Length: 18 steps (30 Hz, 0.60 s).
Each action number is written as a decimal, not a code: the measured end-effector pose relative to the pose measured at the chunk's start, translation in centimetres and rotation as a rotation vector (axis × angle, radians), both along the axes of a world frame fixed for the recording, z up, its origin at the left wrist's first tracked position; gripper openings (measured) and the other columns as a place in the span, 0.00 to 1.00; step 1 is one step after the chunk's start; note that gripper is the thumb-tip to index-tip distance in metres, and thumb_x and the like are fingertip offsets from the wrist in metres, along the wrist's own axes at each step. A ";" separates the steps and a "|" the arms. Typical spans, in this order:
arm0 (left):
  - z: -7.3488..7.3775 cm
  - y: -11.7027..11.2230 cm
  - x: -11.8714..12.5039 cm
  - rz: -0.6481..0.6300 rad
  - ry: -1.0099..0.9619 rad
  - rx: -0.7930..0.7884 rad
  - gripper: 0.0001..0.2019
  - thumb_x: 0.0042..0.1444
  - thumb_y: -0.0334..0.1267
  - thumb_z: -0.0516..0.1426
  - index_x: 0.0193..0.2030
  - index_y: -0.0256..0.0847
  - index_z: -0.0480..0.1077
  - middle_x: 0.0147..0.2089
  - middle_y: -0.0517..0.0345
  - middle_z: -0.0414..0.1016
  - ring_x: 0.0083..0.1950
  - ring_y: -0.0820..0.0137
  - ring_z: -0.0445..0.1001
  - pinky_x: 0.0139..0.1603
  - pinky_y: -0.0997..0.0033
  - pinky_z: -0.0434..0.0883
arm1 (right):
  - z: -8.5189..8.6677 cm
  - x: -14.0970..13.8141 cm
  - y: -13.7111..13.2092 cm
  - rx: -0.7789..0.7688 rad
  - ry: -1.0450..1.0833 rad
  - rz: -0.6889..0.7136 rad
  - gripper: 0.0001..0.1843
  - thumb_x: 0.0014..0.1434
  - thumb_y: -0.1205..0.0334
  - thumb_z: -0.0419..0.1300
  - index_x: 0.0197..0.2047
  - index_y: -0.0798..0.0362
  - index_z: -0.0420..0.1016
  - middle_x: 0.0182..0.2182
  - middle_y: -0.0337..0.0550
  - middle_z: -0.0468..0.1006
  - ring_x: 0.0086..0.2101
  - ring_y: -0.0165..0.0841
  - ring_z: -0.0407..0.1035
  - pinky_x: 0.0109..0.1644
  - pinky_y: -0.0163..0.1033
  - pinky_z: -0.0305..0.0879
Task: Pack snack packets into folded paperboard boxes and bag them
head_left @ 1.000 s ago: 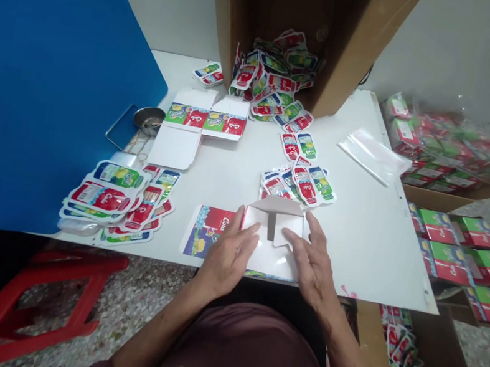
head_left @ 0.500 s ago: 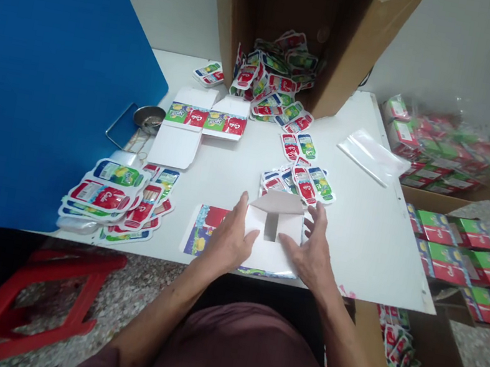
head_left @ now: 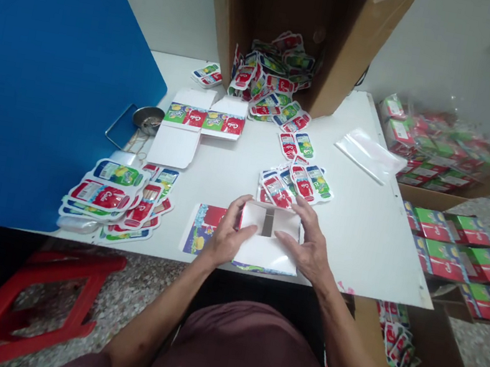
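Observation:
A small white-lined carton (head_left: 267, 252) sits at the table's front edge between my hands. Two of its inner flaps are folded in, with a dark gap between them. My left hand (head_left: 232, 237) grips its left side, thumb on the left flap. On the opposite side my right hand (head_left: 310, 245) holds it, thumb on the right flap and fingers at the far edge. Left of my left hand, a printed red and purple card piece (head_left: 201, 233) lies partly covered. Just beyond the carton is a pile of cola and lemon drink-shaped packets (head_left: 295, 183).
A large cardboard box (head_left: 355, 57) spills packets at the back. Flattened printed cartons (head_left: 180, 144) lie left of centre, with stacked packets (head_left: 105, 194) nearer. Clear plastic bags (head_left: 371, 155) lie right. Filled cartons (head_left: 440, 259) stand beyond the table. A blue panel (head_left: 45, 79) borders the left.
The carton's raised far flap has come down out of upright view. My right fingers have moved in to the far edge, and both hands have shifted slightly left.

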<state>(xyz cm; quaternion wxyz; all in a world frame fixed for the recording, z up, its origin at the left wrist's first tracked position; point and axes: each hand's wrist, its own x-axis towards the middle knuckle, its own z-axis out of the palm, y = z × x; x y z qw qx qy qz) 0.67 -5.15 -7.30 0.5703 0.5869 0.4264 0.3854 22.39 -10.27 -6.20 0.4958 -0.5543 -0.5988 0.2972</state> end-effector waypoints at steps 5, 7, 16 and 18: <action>-0.6 0.3 0.0 0.067 -0.020 0.108 0.14 0.60 0.37 0.56 0.52 0.42 0.69 0.67 0.46 0.69 0.67 0.56 0.70 0.66 0.57 0.68 | 0.7 -0.1 0.1 -0.076 0.035 0.042 0.19 0.68 0.41 0.59 0.42 0.45 0.84 0.73 0.43 0.62 0.71 0.48 0.56 0.74 0.60 0.52; -0.6 0.4 -0.2 0.062 0.013 0.165 0.10 0.63 0.38 0.52 0.47 0.41 0.72 0.67 0.46 0.70 0.69 0.56 0.67 0.70 0.54 0.63 | 1.3 -0.1 0.2 -0.127 -0.014 0.051 0.16 0.64 0.43 0.64 0.39 0.47 0.83 0.71 0.45 0.64 0.70 0.48 0.58 0.74 0.58 0.52; 0.7 1.0 -0.2 0.005 0.085 -0.022 0.28 0.60 0.40 0.63 0.66 0.44 0.63 0.64 0.47 0.73 0.59 0.60 0.76 0.58 0.63 0.74 | 4.3 -0.5 2.0 -0.435 -0.548 0.052 0.38 0.56 0.46 0.72 0.66 0.42 0.68 0.64 0.52 0.71 0.60 0.53 0.69 0.59 0.60 0.70; 1.0 1.0 -0.1 0.002 0.109 -0.022 0.25 0.61 0.39 0.62 0.64 0.43 0.66 0.61 0.48 0.75 0.57 0.61 0.77 0.54 0.65 0.75 | 4.4 -0.9 2.2 -0.471 -0.633 0.025 0.34 0.58 0.46 0.71 0.65 0.42 0.70 0.62 0.52 0.72 0.58 0.55 0.71 0.54 0.60 0.72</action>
